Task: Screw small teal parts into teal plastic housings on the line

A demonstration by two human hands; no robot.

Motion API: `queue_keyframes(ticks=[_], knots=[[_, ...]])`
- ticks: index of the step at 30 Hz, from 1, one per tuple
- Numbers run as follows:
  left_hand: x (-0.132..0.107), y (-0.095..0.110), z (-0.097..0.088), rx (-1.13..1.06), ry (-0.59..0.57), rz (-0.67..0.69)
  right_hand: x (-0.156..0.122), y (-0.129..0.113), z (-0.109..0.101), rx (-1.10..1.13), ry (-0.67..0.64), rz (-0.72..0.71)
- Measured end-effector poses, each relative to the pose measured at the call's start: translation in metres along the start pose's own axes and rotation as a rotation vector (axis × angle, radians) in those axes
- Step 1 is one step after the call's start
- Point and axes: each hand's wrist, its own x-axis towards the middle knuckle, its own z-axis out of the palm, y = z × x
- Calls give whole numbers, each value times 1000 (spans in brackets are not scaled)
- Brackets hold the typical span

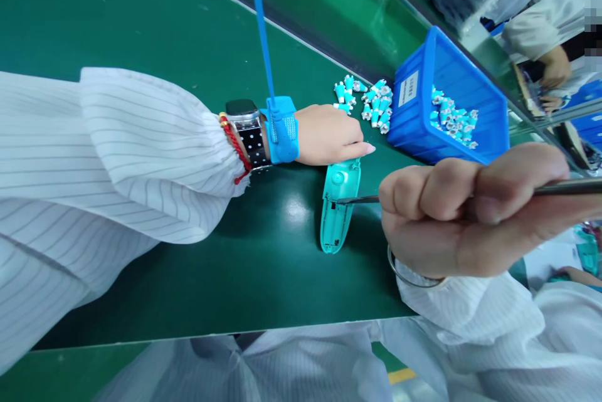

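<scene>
In the head view, the teal shell is over the worktop, its hollow inner side facing the camera and its rounded end pointing toward the person. A round feature shows inside near its far end, with small dark parts farther down.

The left grip is at the shell's far end, covering part of it. Its fingers are bent and one fingertip juts just past the shell's far right corner; the other fingers' undersides are hidden, so I cannot tell whether they pinch the shell or only rest on it.

The right grip, to the right of the shell and apart from it, is closed firmly around a metal tool. The tool's thin dark tip crosses the shell's right edge to its middle; whether it touches the inside is unclear.

Left of the shell, the left wrist wears a red bracelet, a watch and a blue strap with a cord running up from it. Beyond the shell lie loose blue-and-white caps. Beyond it to the right stands a blue bin holding more such caps.
</scene>
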Motion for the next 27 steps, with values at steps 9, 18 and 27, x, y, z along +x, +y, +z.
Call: queue_keyframes(ticks=[9, 18, 27], knots=[[3, -7, 4, -48, 1, 19, 0, 1, 5, 33, -25, 20], [3, 3, -3, 44, -43, -85, 0, 0, 12, -158, -114, -42], [2, 4, -3, 65, -19, -78, 3, -7, -18, 199, 264, 92]])
